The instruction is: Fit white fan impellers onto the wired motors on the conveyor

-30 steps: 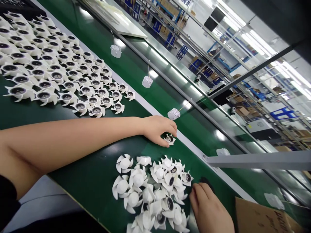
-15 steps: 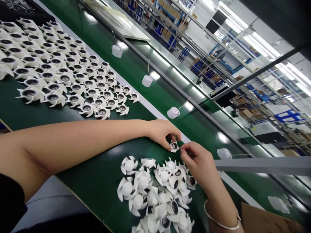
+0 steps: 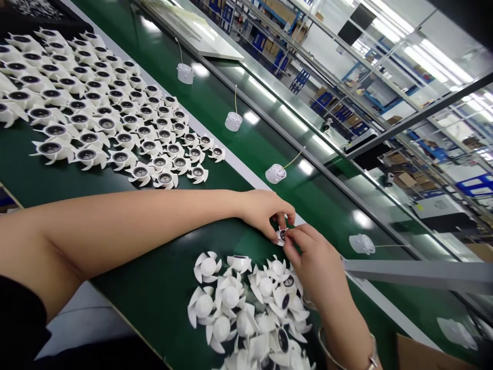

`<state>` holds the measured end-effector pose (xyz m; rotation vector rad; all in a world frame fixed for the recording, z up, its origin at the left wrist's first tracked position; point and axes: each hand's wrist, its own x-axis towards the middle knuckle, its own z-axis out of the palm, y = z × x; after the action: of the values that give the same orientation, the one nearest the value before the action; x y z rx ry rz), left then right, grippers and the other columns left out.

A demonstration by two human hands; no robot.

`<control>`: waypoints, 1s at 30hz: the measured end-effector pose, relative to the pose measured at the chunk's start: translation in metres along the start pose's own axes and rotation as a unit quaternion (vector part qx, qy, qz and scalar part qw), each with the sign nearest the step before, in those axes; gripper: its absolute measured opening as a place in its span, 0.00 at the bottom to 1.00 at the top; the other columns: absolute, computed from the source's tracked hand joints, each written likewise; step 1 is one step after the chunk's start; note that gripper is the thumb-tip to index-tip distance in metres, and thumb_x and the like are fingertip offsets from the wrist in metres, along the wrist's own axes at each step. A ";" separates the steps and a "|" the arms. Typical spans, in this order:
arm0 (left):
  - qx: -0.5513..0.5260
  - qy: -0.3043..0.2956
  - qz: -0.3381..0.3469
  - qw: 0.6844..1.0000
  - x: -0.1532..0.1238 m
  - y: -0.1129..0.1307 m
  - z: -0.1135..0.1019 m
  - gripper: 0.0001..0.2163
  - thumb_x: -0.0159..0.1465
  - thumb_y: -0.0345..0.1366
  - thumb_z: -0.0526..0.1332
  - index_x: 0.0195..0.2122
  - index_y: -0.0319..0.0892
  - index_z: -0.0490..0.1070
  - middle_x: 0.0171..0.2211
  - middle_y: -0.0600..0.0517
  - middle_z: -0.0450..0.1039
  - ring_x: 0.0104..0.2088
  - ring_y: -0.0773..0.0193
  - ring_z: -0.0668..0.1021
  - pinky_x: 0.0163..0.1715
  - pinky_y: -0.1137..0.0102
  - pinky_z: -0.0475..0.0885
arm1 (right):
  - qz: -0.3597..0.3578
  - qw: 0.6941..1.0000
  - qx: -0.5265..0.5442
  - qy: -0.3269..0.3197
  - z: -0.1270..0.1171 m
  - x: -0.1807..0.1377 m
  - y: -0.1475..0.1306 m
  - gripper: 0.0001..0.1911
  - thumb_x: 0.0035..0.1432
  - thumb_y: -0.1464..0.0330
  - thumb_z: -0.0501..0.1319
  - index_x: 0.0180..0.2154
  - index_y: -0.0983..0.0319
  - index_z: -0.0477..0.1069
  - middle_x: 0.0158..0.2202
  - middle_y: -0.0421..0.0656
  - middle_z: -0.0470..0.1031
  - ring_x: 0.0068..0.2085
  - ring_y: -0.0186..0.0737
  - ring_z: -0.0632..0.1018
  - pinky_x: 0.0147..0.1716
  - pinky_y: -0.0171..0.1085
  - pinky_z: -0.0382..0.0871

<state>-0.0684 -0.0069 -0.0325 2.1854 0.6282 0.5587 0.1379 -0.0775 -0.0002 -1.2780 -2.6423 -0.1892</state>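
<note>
My left hand pinches a small white fan impeller just above the green table. My right hand meets it from the right, its fingertips pressed into the impeller's dark hub, so both hands are closed on the same part. Right below my hands lies a loose heap of white impellers, some dome side up, some showing the dark hub. At the far left, many impellers stand in neat rows with their hubs facing up.
Beyond a white strip runs a green conveyor belt carrying small white round parts with thin wires, spaced apart. A grey metal bar crosses at the right. A cardboard box corner shows at the bottom right. Warehouse shelving lies beyond.
My right hand rose from the table beside the heap to the impeller in my left hand and now presses on its hub. The parts on the conveyor have shifted along the belt.
</note>
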 end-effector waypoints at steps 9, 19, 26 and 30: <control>-0.003 -0.002 -0.009 1.000 -0.001 -0.002 0.000 0.23 0.52 0.41 0.72 0.47 0.46 0.69 0.42 0.58 0.81 0.43 0.64 0.78 0.41 0.70 0.68 | -0.046 0.998 -0.019 -0.049 -0.017 -0.017 0.012 0.20 0.66 0.70 0.48 0.50 0.65 0.76 0.42 0.50 0.77 0.39 0.46 0.78 0.35 0.40 0.71; -0.002 -0.003 -0.015 1.000 -0.003 -0.001 -0.002 0.24 0.51 0.41 0.73 0.49 0.46 0.71 0.44 0.56 0.81 0.44 0.63 0.79 0.43 0.70 0.69 | 0.473 0.881 -0.003 -0.021 -0.007 0.024 0.099 0.40 0.58 0.55 0.62 0.64 0.72 0.58 0.66 0.72 0.47 0.67 0.71 0.54 0.51 0.60 0.67; 0.007 -0.001 -0.016 1.000 -0.006 0.001 -0.003 0.24 0.52 0.41 0.72 0.50 0.45 0.72 0.46 0.53 0.80 0.48 0.62 0.79 0.46 0.73 0.70 | 0.650 0.758 -0.035 -0.034 0.022 0.048 0.129 0.26 0.64 0.61 0.62 0.59 0.63 0.63 0.61 0.55 0.62 0.57 0.56 0.69 0.52 0.58 0.69; -0.002 -0.003 -0.040 0.999 -0.006 0.001 -0.005 0.27 0.52 0.43 0.73 0.53 0.47 0.72 0.47 0.55 0.80 0.49 0.62 0.79 0.48 0.72 0.70 | 0.584 0.811 -0.003 -0.025 0.017 0.039 0.118 0.20 0.67 0.62 0.60 0.57 0.63 0.65 0.56 0.50 0.67 0.51 0.48 0.73 0.50 0.51 0.71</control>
<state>-0.0750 -0.0085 -0.0297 2.1483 0.7060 0.5100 0.2043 0.0284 -0.0040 -2.5932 -1.4087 0.0419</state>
